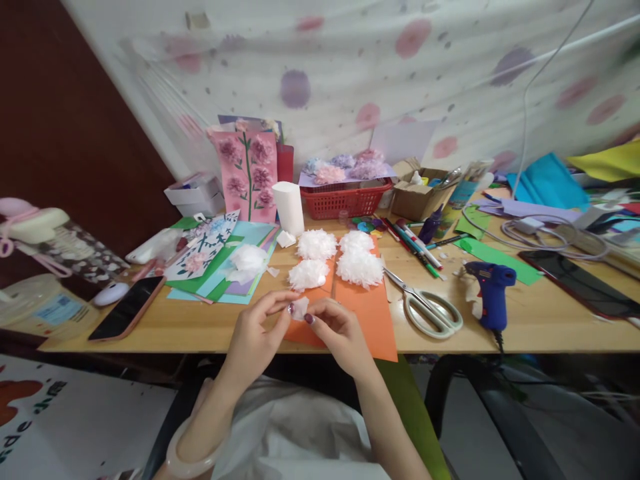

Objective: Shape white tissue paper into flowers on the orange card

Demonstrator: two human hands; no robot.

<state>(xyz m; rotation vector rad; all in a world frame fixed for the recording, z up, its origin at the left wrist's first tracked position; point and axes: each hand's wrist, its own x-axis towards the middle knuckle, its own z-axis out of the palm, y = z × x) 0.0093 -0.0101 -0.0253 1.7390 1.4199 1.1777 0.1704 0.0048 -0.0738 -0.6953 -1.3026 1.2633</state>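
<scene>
Between my fingertips is a small piece of white tissue paper (pixel 300 309), pinched from both sides over the table's front edge. My left hand (pixel 265 320) grips its left side with thumb and fingers, and my right hand (pixel 336 328) pinches its right side. Just beyond lie several fluffy white paper flowers (pixel 360 267) on and beside a sheet of orange paper (pixel 373 327), which my right hand partly covers. A loose heap of white tissue (pixel 246 261) rests on coloured sheets to the left.
Scissors (pixel 433 313) and a blue glue gun (pixel 493 293) lie to the right, near a dark phone (pixel 585 283). Several markers (pixel 415 243) are behind the scissors. A red basket (pixel 345 202) stands at the back. Another phone (pixel 127 308) and a cup (pixel 47 310) are left.
</scene>
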